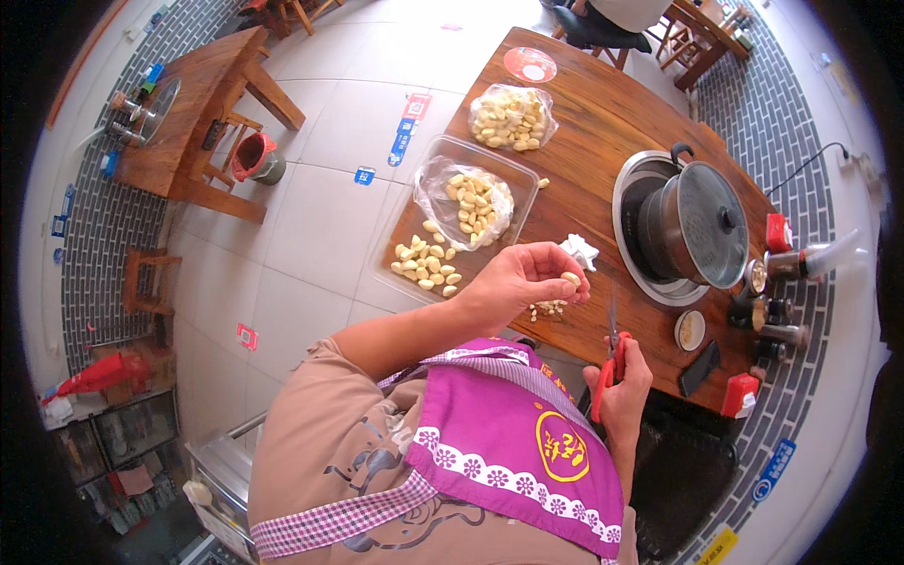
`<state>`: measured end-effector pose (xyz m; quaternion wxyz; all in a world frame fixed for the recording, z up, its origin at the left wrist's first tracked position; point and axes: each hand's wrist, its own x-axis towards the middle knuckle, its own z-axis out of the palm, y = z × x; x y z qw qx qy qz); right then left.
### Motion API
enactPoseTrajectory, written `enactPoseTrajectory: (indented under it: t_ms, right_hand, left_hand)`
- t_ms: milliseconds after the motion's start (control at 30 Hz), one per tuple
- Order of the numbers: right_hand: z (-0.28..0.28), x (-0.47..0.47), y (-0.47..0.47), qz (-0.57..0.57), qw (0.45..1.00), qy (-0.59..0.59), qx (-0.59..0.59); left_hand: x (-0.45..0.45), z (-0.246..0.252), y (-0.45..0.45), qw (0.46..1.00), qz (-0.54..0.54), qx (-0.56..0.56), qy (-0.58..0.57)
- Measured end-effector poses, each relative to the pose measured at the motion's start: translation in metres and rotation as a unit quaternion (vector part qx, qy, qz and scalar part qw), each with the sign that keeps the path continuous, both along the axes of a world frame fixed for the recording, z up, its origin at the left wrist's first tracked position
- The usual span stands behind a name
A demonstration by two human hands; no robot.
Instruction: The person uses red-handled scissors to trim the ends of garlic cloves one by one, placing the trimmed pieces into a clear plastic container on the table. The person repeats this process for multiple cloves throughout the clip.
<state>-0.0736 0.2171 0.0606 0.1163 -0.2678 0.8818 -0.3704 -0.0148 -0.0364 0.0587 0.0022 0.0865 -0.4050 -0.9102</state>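
Between the thumb and fingers of my left hand (540, 282) is a peeled garlic clove (571, 280), held above the wooden table's near edge. My right hand (621, 381) grips red-handled scissors (613, 346) lower right of it, blades pointing up and away from the clove. Beneath my left hand lie small garlic trimmings (547, 308), partly hidden. Loose peeled garlic cloves (424, 265) lie in a clear plastic tray (531, 185), beside an open plastic bag (432, 185) of more cloves. Beyond the tray sits another bag of garlic cloves (512, 116).
On the wooden table (586, 120) are a lidded pot (696, 219) in a round recess, crumpled tissue (580, 252), a small bowl (689, 330), a dark phone (699, 369) and condiment jars (784, 333). Another person (607, 21) sits beyond the far end.
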Motion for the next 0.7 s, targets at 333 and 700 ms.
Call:
enactPoseTrajectory:
  t_ms: [333,700]
  right_hand:
    - [0.009,0.003,-0.003,0.003,1.000,-0.001,0.011]
    - [0.017,0.006,-0.005,0.022,0.998,0.059,0.015]
  left_hand:
    - [-0.001,0.001,0.001,1.000,-0.009,-0.009,-0.004]
    - [0.003,-0.002,0.005,0.999,-0.037,-0.012,-0.022]
